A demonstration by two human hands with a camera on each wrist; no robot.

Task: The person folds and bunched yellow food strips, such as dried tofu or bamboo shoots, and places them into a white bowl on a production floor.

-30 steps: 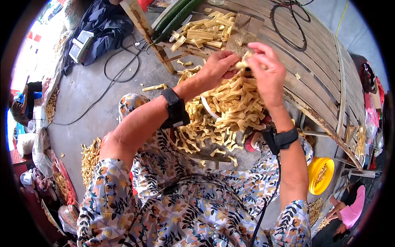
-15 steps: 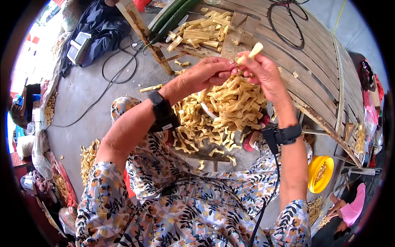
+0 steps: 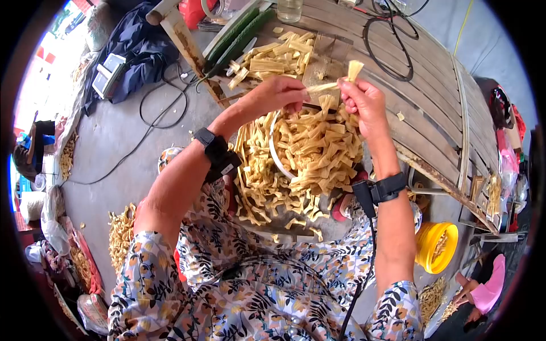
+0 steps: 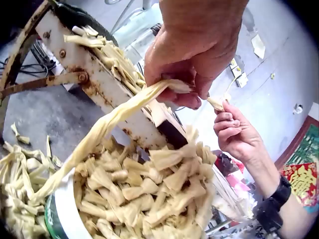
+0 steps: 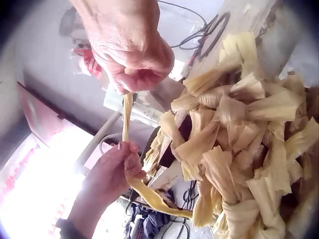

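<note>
- Above the white-rimmed bucket (image 3: 273,145), a pale yellow strip (image 3: 323,87) stretches between my two hands.
- My left hand (image 3: 282,94) has its fingers curled round the strip, pinching it; beyond that grip, a long length trails down past the bucket's rim in the left wrist view.
- My right hand (image 3: 367,105) is closed, thumb and fingers gripping the strip near its other end, and the flared tip stands up above my fist in the head view.
- Below my hands, knotted yellow strips (image 3: 318,150) fill the bucket in a high heap, with more lying on the floor (image 3: 151,119) beside it.
- On the slatted wooden worktop (image 3: 435,108) sit a pile of cut yellow pieces (image 3: 273,63), two long cucumbers (image 3: 234,41), a glass jar (image 3: 289,10) and a looped black cable (image 3: 410,62).
- Beyond my right forearm, a yellow bucket (image 3: 425,245) holds small pale pieces.
</note>
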